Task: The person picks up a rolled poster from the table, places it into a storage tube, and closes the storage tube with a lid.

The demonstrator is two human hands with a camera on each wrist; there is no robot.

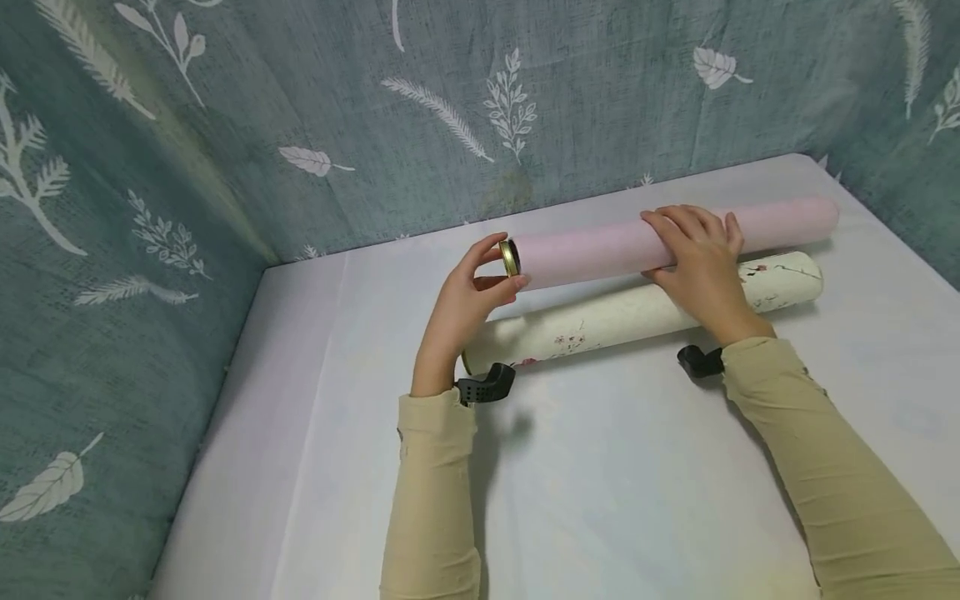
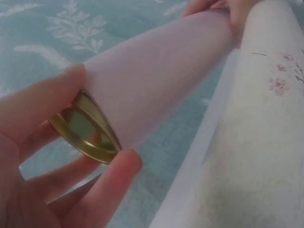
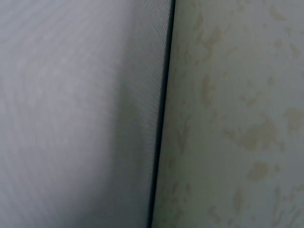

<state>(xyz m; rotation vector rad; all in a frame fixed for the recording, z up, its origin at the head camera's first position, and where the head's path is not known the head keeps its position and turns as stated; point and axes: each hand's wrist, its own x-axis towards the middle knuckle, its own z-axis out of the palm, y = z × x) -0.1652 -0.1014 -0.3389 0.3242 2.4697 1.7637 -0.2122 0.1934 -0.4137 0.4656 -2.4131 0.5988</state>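
Observation:
A pink paper-covered tube (image 1: 585, 255) lies slanting across the upper right of the head view. At its left end my left hand (image 1: 463, 302) pinches a gold metal end cap (image 2: 90, 148), fingers and thumb at its edges; in the left wrist view the cap sits tilted against the tube's mouth. My right hand (image 1: 701, 267) grips the pink tube right of its middle, palm down. Just in front lies a cream floral roll (image 1: 615, 325), partly hidden under the right hand. Up close in the right wrist view, a pale surface with tan blotches (image 3: 256, 133) appears; no fingers show there.
A white cloth-covered table (image 1: 585, 483) carries both rolls. Green leaf-patterned fabric (image 1: 420, 150) rises behind the table and along its left and right sides. Black wrist cameras (image 1: 487, 385) hang near both cuffs, close to the floral roll.

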